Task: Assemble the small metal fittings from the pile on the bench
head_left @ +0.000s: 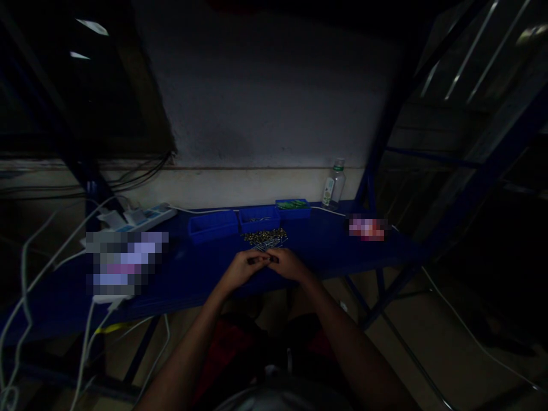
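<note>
My left hand point(243, 270) and my right hand point(287, 264) meet over the near edge of the blue table point(184, 274), fingertips close together. Both are closed in a pinch; whatever lies between the fingers is too small and dark to name. Just beyond the fingertips is a loose bunch of thin silver pin-like pieces point(270, 244). Behind it spreads a heap of small brass-coloured parts point(264, 236). Three blue bins stand in a row at the back: a left bin point(213, 226), a middle bin point(259, 218) with some thin pieces inside, and a right bin point(293, 212) holding green items.
A clear plastic bottle point(334, 187) stands at the back right, near a blurred reddish item point(367, 228). On the left are a power strip point(149, 218), a blurred object point(126, 262) and trailing white cables point(25, 285). Blue frame posts flank the table; the light is dim.
</note>
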### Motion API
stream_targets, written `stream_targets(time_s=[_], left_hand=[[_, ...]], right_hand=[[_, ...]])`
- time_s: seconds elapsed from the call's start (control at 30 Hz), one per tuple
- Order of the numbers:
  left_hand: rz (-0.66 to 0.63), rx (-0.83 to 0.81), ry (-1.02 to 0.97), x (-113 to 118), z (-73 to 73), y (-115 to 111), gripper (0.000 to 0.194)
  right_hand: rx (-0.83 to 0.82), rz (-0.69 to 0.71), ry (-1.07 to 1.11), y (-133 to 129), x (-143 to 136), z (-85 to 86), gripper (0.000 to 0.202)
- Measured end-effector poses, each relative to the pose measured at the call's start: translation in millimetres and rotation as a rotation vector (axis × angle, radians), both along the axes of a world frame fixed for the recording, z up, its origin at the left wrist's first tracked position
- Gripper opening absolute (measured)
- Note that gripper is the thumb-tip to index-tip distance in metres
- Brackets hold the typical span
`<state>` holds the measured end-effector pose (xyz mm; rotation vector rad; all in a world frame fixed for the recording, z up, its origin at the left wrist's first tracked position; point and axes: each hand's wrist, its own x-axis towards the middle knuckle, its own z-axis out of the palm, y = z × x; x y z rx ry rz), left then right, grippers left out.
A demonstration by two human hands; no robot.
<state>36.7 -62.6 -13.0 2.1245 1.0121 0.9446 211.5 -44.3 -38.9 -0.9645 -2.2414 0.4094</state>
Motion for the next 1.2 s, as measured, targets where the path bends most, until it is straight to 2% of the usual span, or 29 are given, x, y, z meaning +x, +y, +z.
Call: stream_targets(time_s=[0.67,0.73,0.87,0.93,1.03,1.2], left_hand=[[0.006,-0.013,-0.025,1,3.7,-3,0.027],[0.057,-0.027,-0.059,0,5.0,-3,0.028],[0.243,-0.027,-0.131,-2,4.0,-1,0.034],[0.275,-0.013,-0.107,-4,1.4,2,0.036],[0.232,0.000,0.011,-3,-3.5,5,0.032],[0.114,0.028,0.191,-1,-8.6,10,0.022]], right_hand=[[-0.075,0.013,0.060,-4,0,3.7,0.008],[-0.106,0.025,0.109,-4,0,2.7,0.009],[-0.155,0.032,0.295,-1,3,0.8,0.013],[-0.172,0.000,0.380,2,4,0.2,0.016],[-0.202,-0.035,0.430,4,5,0.3,0.018],[-0.175,-0.009,0.375,1,4,2.2,0.015]])
